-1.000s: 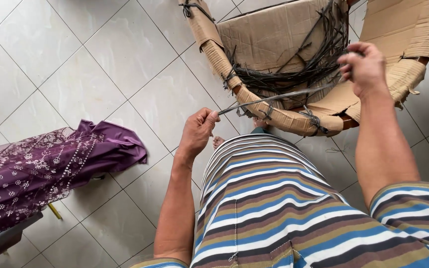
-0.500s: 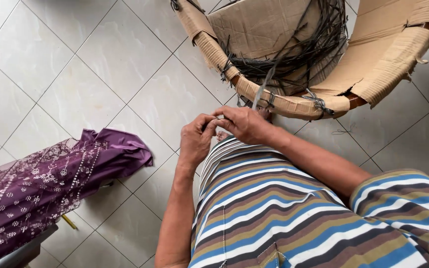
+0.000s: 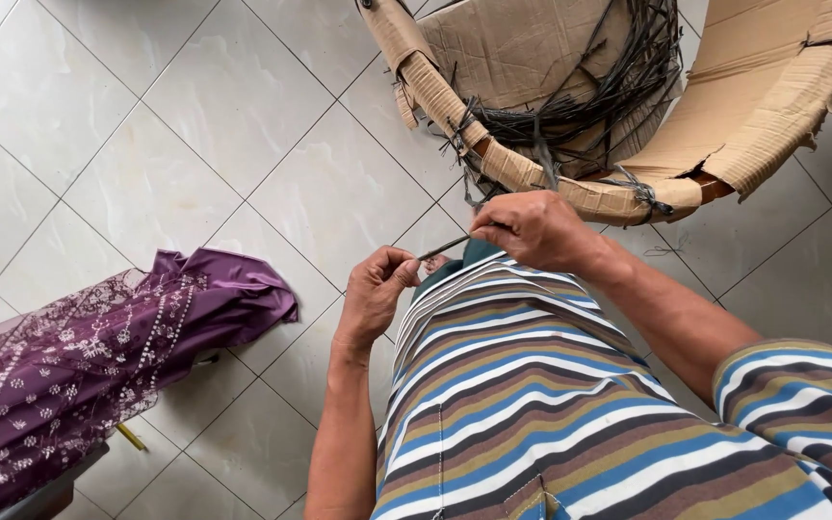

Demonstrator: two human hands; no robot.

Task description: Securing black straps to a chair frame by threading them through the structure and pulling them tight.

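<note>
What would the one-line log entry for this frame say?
left hand: pinches dark strip | right hand: pinches same strip | cardboard-wrapped frame: ahead

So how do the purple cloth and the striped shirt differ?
The purple cloth is one dark colour with small pale embroidered motifs; the striped shirt carries bands of blue, brown, white and olive. The cloth hangs draped and crumpled at the left above the tiled floor; the shirt is stretched smooth on the person's body. Both are fabric.
</note>
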